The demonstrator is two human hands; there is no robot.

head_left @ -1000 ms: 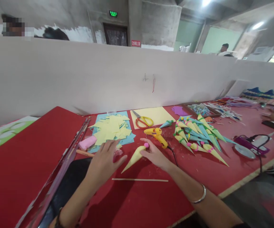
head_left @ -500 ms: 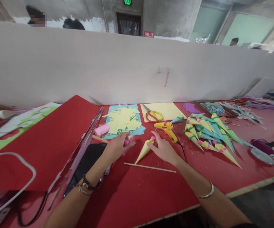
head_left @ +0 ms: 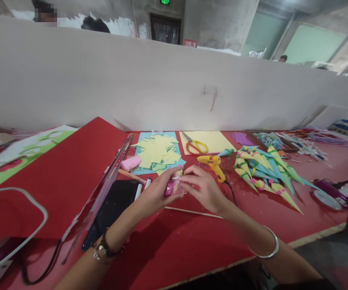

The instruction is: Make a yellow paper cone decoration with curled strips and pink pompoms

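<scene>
My left hand (head_left: 156,192) is closed around a small clear plastic bag (head_left: 171,188) with bright pink pieces inside. At the bag's right side, my right hand (head_left: 204,189) has its thumb and fingertips pinched together on the plastic. Behind the two hands lies a yellow paper cone, mostly hidden, with only its pink tip (head_left: 180,166) clearly showing. A thin pale stick (head_left: 195,212) rests on the red table just below the hands. Beyond my right hand lies a yellow hot glue gun (head_left: 212,163), its cord running to the right.
Yellow paper pieces (head_left: 157,150) cover blue sheets at the back, beside scissors (head_left: 194,145) on a cream sheet. Several finished-looking paper cones (head_left: 261,167) are heaped at right. A black phone-like slab (head_left: 116,205) and red board (head_left: 56,177) lie left. A white partition (head_left: 150,84) stands behind.
My left hand has moved right with the plastic bag, in front of the yellow cone. My right hand has left the cone and now pinches at the bag.
</scene>
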